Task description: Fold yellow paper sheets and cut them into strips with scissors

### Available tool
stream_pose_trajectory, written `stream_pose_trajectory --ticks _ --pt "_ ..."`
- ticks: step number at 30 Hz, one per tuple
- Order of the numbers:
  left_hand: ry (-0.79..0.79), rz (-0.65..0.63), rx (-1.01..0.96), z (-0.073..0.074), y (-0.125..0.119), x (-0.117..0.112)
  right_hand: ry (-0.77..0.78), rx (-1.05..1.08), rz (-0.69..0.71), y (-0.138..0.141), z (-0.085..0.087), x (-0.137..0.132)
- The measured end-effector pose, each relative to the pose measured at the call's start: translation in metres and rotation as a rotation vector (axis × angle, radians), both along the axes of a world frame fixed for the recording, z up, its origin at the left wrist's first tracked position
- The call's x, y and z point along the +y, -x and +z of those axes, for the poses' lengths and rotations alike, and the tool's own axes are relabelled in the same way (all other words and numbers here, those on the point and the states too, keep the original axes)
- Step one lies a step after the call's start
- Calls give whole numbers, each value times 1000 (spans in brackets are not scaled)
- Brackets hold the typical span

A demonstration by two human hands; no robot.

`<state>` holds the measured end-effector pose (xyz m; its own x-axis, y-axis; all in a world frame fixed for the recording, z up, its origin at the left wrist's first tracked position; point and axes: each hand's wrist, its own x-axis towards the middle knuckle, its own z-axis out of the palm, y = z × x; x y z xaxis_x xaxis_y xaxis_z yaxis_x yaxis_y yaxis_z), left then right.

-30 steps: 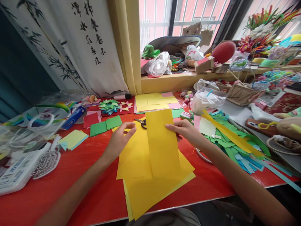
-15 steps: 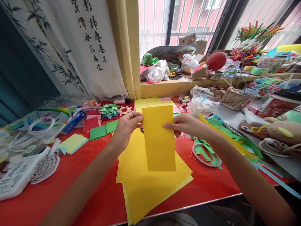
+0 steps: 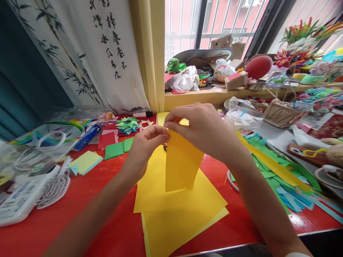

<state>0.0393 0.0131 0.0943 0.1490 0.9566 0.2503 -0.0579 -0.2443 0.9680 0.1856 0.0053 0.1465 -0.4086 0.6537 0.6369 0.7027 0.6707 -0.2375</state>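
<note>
A rectangular piece of yellow paper [image 3: 182, 164] hangs upright between my hands, its lower edge over more yellow sheets. My left hand [image 3: 143, 148] pinches its upper left corner between thumb and fingers. My right hand [image 3: 199, 125] reaches across the top, with thumb and fingertips closed at the same corner, close to the left fingertips. The right hand covers much of the paper's top edge. Beneath lie larger yellow sheets [image 3: 184, 225], loosely stacked on the red table [image 3: 107, 210]. A small dark object, mostly hidden, shows just behind the left fingertips.
Green paper squares [image 3: 114, 151], yellow and blue notes [image 3: 87, 161] and a blue tube [image 3: 87, 137] lie to the left. Folded green paper stars [image 3: 127, 125] sit at the back. Green paper strips [image 3: 270, 171] and a clear plastic bag [image 3: 243, 114] occupy the right.
My right hand has moved from the paper's right edge across to its upper left corner, beside my left hand. The paper's right side has turned and tilts. The view has shifted slightly.
</note>
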Motion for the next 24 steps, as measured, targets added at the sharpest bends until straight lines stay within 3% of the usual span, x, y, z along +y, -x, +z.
stream_pose_trajectory --ticks 6,12,24 --pt "-88 -8 59 9 -5 -16 71 10 5 -15 3 -7" --pt "-111 18 40 9 -6 -19 33 -18 -27 -9 4 -11" --pt "-149 117 -216 12 -9 -31 -119 -61 -70 7 3 -20"
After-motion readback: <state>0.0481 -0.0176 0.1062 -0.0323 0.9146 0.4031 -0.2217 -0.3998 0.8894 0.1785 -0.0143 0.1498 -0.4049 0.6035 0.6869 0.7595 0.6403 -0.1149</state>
